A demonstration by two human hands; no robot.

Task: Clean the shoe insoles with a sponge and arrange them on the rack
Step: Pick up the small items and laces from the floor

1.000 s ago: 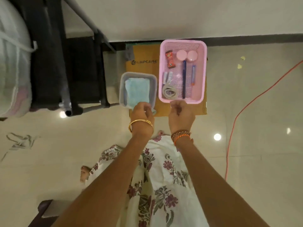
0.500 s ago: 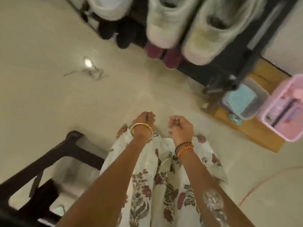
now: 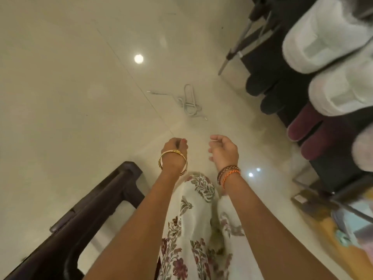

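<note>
A wide stretch of pale floor (image 3: 70, 98) lies open ahead and left. The rack (image 3: 331, 164) runs along the right edge, carrying white shoes (image 3: 323, 37) and maroon slippers (image 3: 308, 130). A dark stool (image 3: 90, 201) borders lower left. A loose lace (image 3: 189, 104) lies ahead. No insole shows. Left hand (image 3: 174, 150) is curled, right hand (image 3: 223, 149) loosely curled; both hold nothing visible.

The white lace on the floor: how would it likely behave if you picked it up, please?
The lace lies in loose loops, so probably floppy and would dangle. It looks thin, so likely very light. On the glossy floor it may slide if pushed.
</note>
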